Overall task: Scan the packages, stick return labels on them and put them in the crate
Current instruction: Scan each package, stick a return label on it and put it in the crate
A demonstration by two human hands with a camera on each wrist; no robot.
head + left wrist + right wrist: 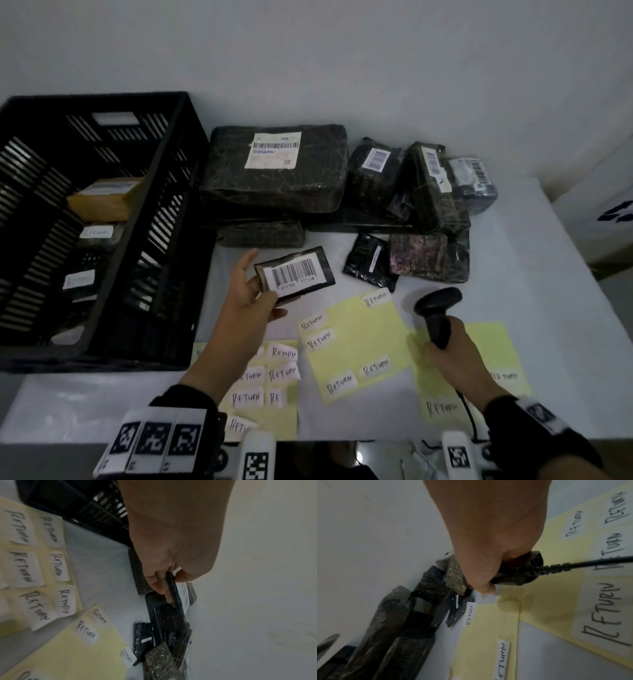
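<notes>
My left hand point(251, 298) holds a small black package point(295, 273) above the table, its white barcode label facing up. In the left wrist view the fingers point(158, 582) pinch the package point(176, 599) by its edge. My right hand point(452, 346) grips a black barcode scanner point(436, 308) by the handle, head raised and to the right of the package. The right wrist view shows the scanner point(518, 569) handle and its cable in my fist. Yellow sheets point(356, 342) with white RETURN labels point(320, 339) lie below both hands. The black crate point(85, 219) stands at the left.
Several black-wrapped packages point(277, 168) are piled at the back of the white table point(548, 308), smaller ones point(428, 257) at the right. Inside the crate lie a yellow parcel point(102, 198) and labelled packages point(97, 233). A white wall rises behind.
</notes>
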